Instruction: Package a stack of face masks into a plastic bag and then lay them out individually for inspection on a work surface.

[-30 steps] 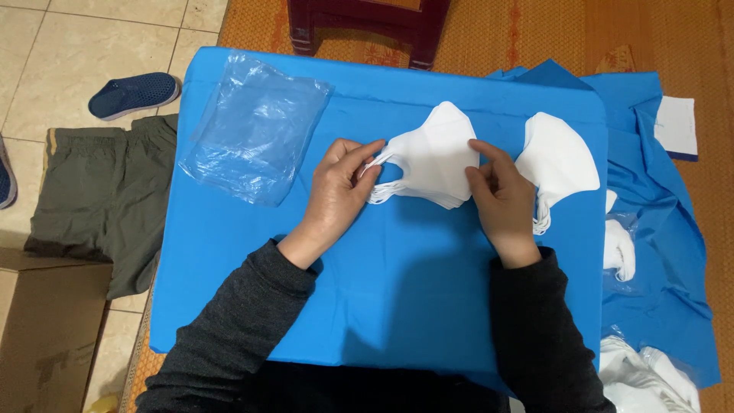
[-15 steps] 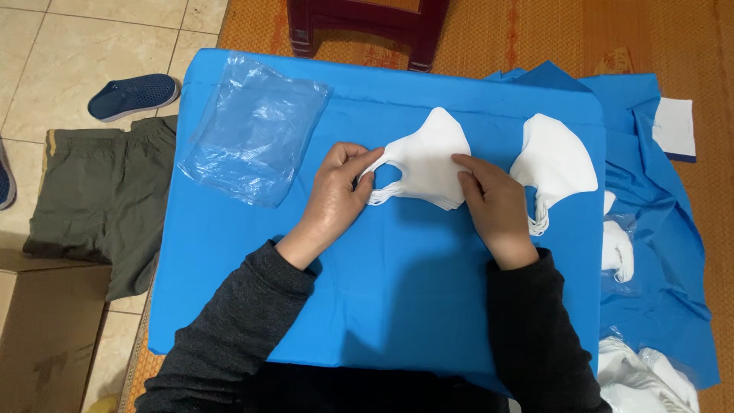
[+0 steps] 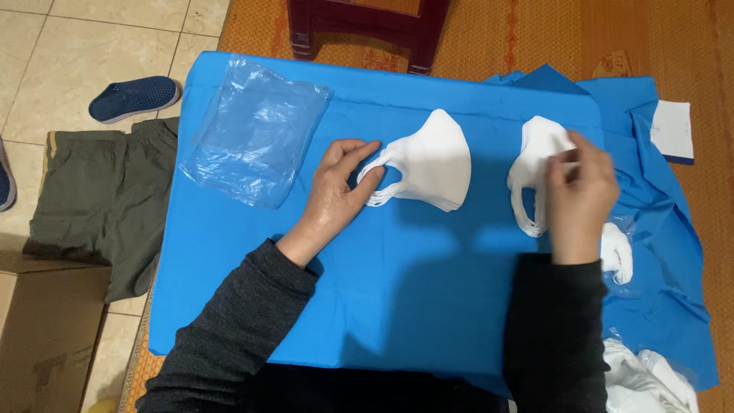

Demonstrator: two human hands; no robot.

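A white mask (image 3: 432, 160) is laid flat mid-cloth, long side running left-right, ear loops pointing left; its loops are pinched by the left hand (image 3: 340, 187); a second mask (image 3: 539, 153) is gripped by the right hand (image 3: 581, 195).

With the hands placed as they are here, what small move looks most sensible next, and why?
Probably the right hand should peel one mask off the right stack of masks, since its fingertips are already at that stack's edge, while the left hand steadies the middle stack of masks by its ear loops.
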